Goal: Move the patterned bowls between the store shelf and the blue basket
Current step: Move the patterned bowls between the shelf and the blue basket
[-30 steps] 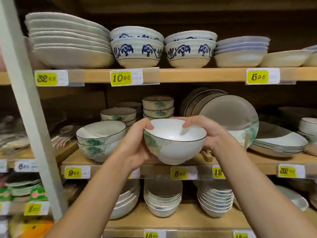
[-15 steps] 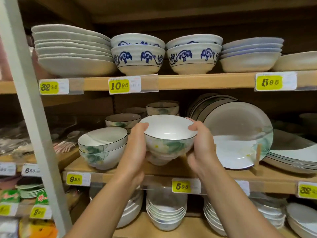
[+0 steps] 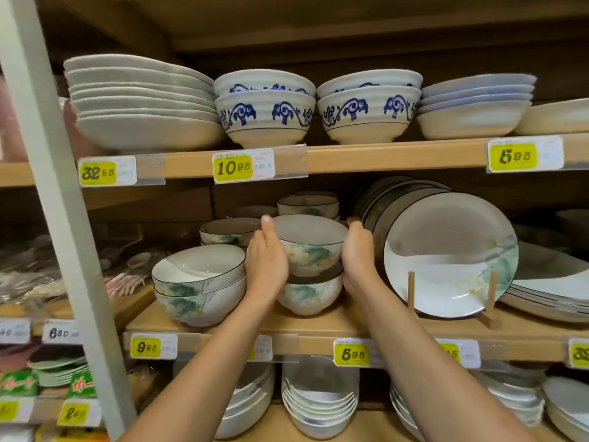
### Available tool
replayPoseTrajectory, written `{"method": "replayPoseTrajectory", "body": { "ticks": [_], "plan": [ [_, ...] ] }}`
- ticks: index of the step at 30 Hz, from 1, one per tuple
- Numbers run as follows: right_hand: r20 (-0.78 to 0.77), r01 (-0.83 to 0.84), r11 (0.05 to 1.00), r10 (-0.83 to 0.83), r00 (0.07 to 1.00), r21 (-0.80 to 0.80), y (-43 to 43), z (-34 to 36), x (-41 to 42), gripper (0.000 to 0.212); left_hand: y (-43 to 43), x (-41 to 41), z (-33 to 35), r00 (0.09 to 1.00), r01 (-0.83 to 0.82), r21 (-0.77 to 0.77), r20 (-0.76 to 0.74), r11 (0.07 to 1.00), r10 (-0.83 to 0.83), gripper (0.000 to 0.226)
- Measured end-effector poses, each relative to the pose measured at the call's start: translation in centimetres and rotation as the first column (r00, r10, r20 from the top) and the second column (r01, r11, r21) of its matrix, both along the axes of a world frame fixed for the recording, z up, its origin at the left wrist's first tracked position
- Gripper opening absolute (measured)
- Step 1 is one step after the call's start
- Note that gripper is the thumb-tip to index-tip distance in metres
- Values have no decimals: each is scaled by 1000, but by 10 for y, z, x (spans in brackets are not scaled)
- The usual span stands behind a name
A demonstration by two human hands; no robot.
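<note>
A white bowl with a green leaf pattern (image 3: 310, 247) sits nested in a matching bowl (image 3: 306, 296) on the middle wooden shelf (image 3: 223, 327). My left hand (image 3: 267, 266) presses against its left side and my right hand (image 3: 358, 260) against its right side, so both hands hold it. More bowls of the same pattern stand behind it (image 3: 307, 204) and to its left (image 3: 229, 231). The blue basket is not in view.
A stack of two larger leaf-pattern bowls (image 3: 199, 282) stands just left of my hands. Upright plates (image 3: 449, 253) lean on a wooden rack at the right. Blue-patterned bowls (image 3: 264, 113) fill the shelf above. A grey upright post (image 3: 54, 193) crosses the left side.
My hands carried the bowl forward and into the shelf, and it now rests nested on a second bowl. The view moved closer to the shelf.
</note>
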State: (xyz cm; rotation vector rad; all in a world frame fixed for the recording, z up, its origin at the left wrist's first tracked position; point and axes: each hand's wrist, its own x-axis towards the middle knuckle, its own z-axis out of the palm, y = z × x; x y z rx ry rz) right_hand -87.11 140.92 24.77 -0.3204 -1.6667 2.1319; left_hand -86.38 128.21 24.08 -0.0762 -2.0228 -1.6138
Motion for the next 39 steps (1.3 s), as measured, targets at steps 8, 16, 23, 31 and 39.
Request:
{"method": "replayPoseTrajectory", "body": {
  "ticks": [8, 16, 23, 31, 39],
  "plan": [
    [83, 38, 998, -42, 996, 43, -6, -21, -7, 59, -1, -14, -26, 994, -1, 27, 105, 1000, -2, 67],
    [97, 95, 995, -95, 991, 1, -15, -30, -9, 63, -2, -17, -38, 994, 19, 85, 104, 996, -27, 65],
    [77, 140, 990, -139, 987, -19, -13, -37, -14, 64, -1, -21, -42, 992, 38, 146, 110, 989, -55, 65],
    [47, 140, 989, -138, 989, -54, -12, -42, -17, 62, 1, -19, -43, 991, 55, 196, 111, 979, -77, 63],
    [-143, 133, 985, -117, 983, 113, -10, -37, 1, 52, -4, 0, -22, 994, 91, 93, -62, 992, -85, 52]
  ]
}}
